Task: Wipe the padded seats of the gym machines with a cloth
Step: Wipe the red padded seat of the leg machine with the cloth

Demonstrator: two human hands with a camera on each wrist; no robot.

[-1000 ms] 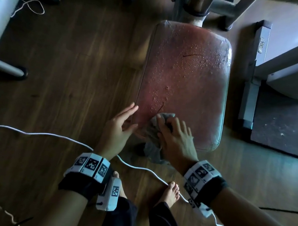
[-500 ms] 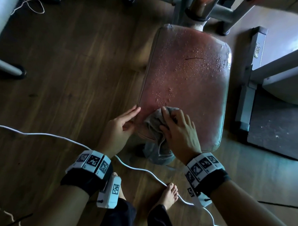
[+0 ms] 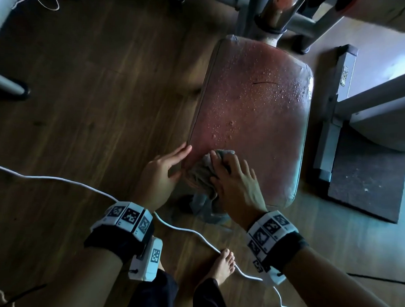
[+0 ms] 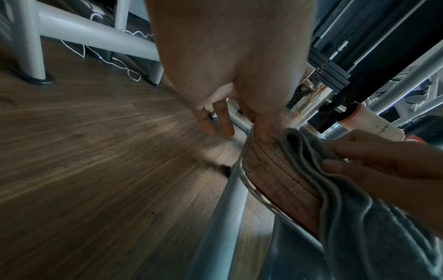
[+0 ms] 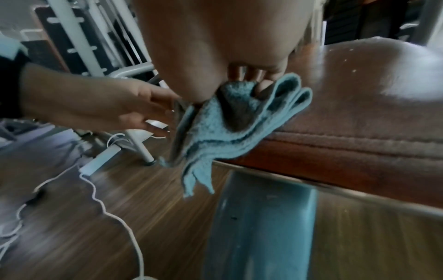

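A reddish-brown padded seat (image 3: 255, 114) beaded with water drops fills the middle of the head view. A grey-blue cloth (image 3: 200, 174) lies bunched on its near left corner, with one end hanging over the front edge. My right hand (image 3: 230, 172) presses down on the cloth, and the wrist views show its fingers and thumb gripping the folds of the cloth (image 5: 230, 121). My left hand (image 3: 173, 161) rests with straight fingers along the seat's left edge, just beside the cloth (image 4: 311, 157), one fingertip touching the seat (image 4: 275, 180).
A white cable (image 3: 58, 180) runs across the wood floor past my bare foot (image 3: 225, 266). Grey machine frame (image 3: 336, 112) and a dark mat (image 3: 365, 182) stand right of the seat. A chrome post (image 3: 275, 13) rises behind it, and a grey leg (image 3: 8, 87) is at far left.
My right hand has pushed the cloth a little farther up the seat from the near edge. The left hand stays at the seat's left edge.
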